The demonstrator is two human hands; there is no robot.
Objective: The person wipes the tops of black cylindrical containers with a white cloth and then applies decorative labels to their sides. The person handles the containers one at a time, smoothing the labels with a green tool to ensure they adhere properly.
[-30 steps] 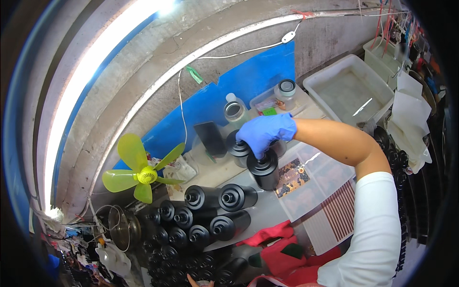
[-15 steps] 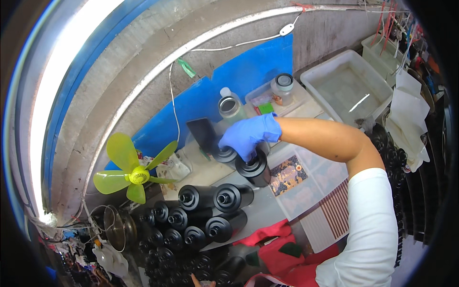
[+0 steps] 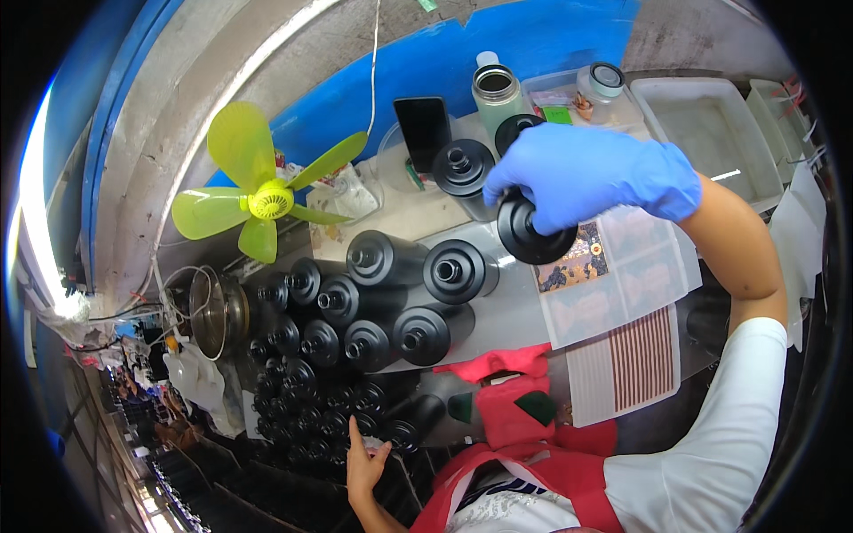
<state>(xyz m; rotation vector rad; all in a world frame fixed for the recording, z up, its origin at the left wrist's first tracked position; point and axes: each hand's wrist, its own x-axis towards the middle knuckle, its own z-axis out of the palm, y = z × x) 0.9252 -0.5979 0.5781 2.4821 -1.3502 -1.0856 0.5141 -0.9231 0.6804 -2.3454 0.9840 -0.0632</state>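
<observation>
My right hand [image 3: 577, 178], in a blue glove, is closed around the neck of a black canister [image 3: 522, 233]. Its fingers hide most of that neck. Touching distance to the left stands another black canister [image 3: 462, 169] with a short threaded neck, and a third [image 3: 514, 133] is partly covered behind the glove. My left hand [image 3: 362, 462] is bare and low in the picture, with index finger and thumb spread. It is beside a dense group of black canisters [image 3: 373, 345], most lying with their necks toward me. Something whitish near its thumb is too small to make out.
A yellow-green fan [image 3: 269, 200] juts out at the left. Behind are a dark phone [image 3: 423, 133], a pale green flask [image 3: 498, 102] and a lidded jar [image 3: 601, 87]. A white tub [image 3: 711, 133] sits back right. Plastic sheets [image 3: 622, 298] and red cloth [image 3: 498, 364] lie nearer.
The view has shifted, so the bench sits higher in the picture. My gloved right hand still grips a canister neck, now tipped more toward me. More of my left hand shows.
</observation>
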